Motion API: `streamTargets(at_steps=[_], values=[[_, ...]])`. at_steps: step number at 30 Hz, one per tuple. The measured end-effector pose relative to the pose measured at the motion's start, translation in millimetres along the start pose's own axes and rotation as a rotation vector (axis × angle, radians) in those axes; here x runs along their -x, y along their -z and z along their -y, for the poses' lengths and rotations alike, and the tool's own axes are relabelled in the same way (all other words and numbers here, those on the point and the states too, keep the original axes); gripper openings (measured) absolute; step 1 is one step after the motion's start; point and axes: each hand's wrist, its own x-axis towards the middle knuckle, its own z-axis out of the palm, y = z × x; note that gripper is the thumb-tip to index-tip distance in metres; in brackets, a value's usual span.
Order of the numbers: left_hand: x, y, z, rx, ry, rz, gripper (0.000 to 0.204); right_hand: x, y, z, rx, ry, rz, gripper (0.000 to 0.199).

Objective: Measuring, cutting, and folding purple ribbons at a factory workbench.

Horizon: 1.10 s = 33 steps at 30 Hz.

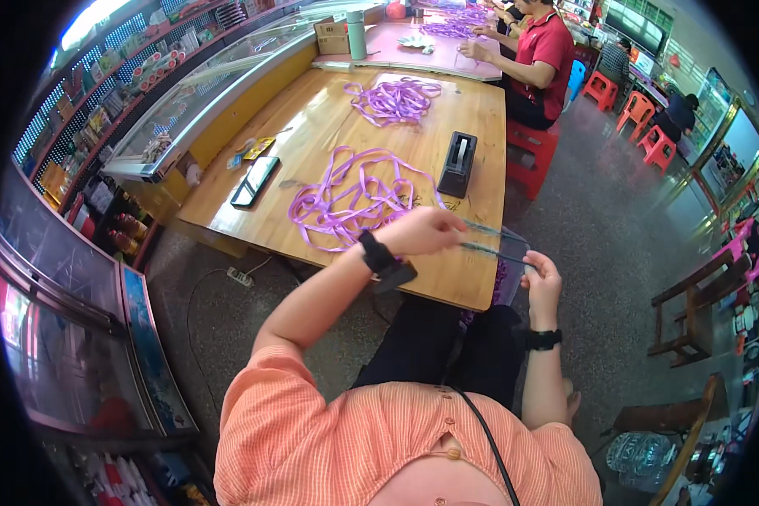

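My left hand [430,231] is closed, fingers pinched together, over the near right part of the wooden table. My right hand [543,274], also closed in a pinch, is just off the table's right edge. Between them stretches a thin dark blue-grey cord [490,250] in two strands, like a long loop; it is partly blurred. A loose tangle of purple ribbon [333,207] lies on the table beside my left hand, and one end runs toward the black tape dispenser [457,166]. Black bands circle both my wrists.
The wooden table [270,93] carries a phone [255,182], a yellow packet [260,148] and a second purple ribbon pile [394,100]. Beyond, a person in red [545,51] sits at a pink table [396,51]. A glass display case [185,110] borders the left; a red stool [532,156] stands right.
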Motion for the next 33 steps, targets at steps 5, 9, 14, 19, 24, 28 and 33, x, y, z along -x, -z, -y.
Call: streamTargets(at_steps=[5, 9, 14, 19, 24, 28, 33], values=[[-15.4, 87.2, 23.1, -0.009, -0.043, -0.27, 0.034, 47.8, -40.4, 27.4, 0.375, 0.45, -0.153, 0.032], [-70.4, 168.5, 31.8, -0.137, -0.043, -0.526, 0.038, 67.7, -66.7, 56.3, 0.456, 0.708, 0.02, 0.033], [-155.9, 236.3, 76.6, -0.496, 0.006, -0.68, 0.066, 66.0, -91.0, 54.7, 0.522, 0.878, 0.234, 0.018], [-237.1, 241.7, 128.3, -0.769, 0.314, -0.55, 0.103, 60.3, -93.6, 49.1, 0.537, 0.83, 0.204, 0.014], [-288.5, 243.0, 168.8, -0.861, 0.452, -0.7, 0.106, 51.5, -92.1, 46.0, 0.569, 0.796, 0.265, 0.011], [-306.6, 264.2, 171.6, -0.833, 0.532, -0.561, 0.091, 47.6, -89.9, 42.4, 0.573, 0.797, 0.295, 0.015], [-292.6, 270.5, 182.7, -0.967, 0.183, -0.646, 0.026, 44.7, -90.3, 42.0, 0.538, 0.807, 0.309, 0.015]])
